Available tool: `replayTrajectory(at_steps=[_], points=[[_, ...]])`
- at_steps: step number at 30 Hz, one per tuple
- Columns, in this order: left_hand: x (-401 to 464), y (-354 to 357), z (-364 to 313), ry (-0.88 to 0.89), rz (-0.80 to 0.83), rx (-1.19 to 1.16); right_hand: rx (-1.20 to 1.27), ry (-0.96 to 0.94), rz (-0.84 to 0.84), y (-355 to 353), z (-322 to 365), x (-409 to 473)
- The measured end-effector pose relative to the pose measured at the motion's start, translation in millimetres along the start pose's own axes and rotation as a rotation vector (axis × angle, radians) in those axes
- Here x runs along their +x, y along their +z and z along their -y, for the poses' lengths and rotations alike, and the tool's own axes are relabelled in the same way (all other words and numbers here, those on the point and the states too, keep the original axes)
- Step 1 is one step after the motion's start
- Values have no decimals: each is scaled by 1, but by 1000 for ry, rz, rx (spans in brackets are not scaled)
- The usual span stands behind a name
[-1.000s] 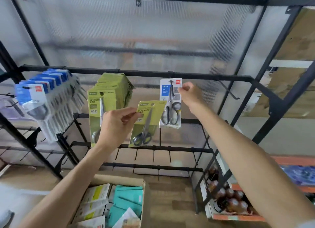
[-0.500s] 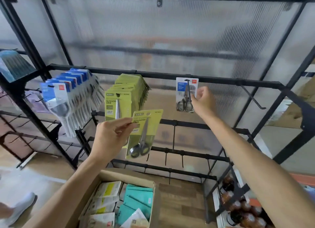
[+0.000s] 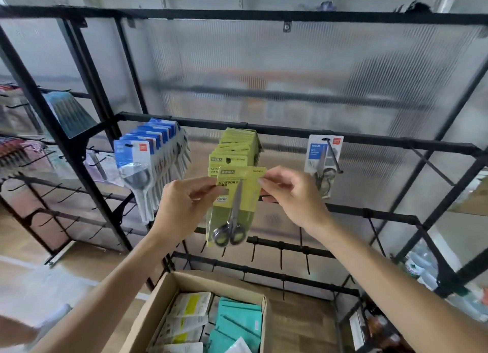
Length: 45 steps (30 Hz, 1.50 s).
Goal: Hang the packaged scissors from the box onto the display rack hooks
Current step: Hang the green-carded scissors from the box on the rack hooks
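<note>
A green scissors pack [image 3: 235,207] with black-handled scissors is held up in front of the black display rack [image 3: 290,134]. My left hand [image 3: 184,207] pinches its left upper edge and my right hand [image 3: 293,194] pinches its right upper corner. Just behind it hangs a stack of matching green packs [image 3: 237,149] on a hook. A single white-and-blue scissors pack [image 3: 323,162] hangs on the hook to the right, apart from my hands. Below, the open cardboard box [image 3: 169,294] holds several more packs in white, yellow and teal.
A row of blue-topped scissors packs [image 3: 148,157] hangs on the left hook. Bare hooks [image 3: 280,252] line the lower rails. A ribbed translucent panel backs the rack. Another rack with goods [image 3: 15,151] stands at the left. Shelves with bottles sit at the lower right.
My right hand let go of the white-and-blue pack, which now hangs on its hook, and came left to grip the green pack. The green pack rose towards the green stack.
</note>
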State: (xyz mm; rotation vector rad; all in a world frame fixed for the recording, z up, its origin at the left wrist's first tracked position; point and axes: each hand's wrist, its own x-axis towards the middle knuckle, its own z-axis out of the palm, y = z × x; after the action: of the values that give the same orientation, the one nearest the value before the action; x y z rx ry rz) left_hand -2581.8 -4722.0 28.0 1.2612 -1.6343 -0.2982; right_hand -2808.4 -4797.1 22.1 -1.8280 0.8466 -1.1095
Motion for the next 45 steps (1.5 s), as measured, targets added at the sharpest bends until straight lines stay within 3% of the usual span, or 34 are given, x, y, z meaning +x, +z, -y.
replayTrajectory(at_steps=[4,16,22,31,45], points=[[5,-15,19,-46,32,61,57,67,-45,29,3,14],[10,-47,54,98,212,346,-97,256,-180,50,-18,56],[13,-53,62,131,267,336,-154,284,-272,52,-17,60],[14,-57,64,109,294,365,-370,194,-269,61,-12,57],[21,-39,55,86,298,325,-438,304,-306,67,-16,85]])
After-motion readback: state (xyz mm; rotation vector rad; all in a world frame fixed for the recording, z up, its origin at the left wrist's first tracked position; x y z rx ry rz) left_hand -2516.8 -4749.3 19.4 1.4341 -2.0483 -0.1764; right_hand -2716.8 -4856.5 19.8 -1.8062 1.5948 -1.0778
